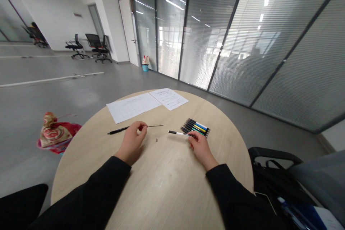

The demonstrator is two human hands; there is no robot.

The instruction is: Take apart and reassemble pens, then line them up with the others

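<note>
My left hand [134, 138] is closed in a pinch, and a thin dark rod [155, 126], like a pen refill, sticks out to the right from its fingertips. Left of that hand, a black pen [118, 130] lies on the table, its right end hidden by the hand. Between thumb and fingers, my right hand [198, 146] holds a white pen with a black end [178, 133], pointing left. Just beyond the right hand is a row of several pens [196, 125], mostly black with blue, yellow, white and green parts. A small brown speck [156, 140] sits between the hands.
Two printed sheets [134, 107] lie at the far side of the round wooden table [161, 187]. A red and gold bag [56, 133] stands on the floor at left. At right is a chair [275, 154] with dark things on it. Glass partitions line the back.
</note>
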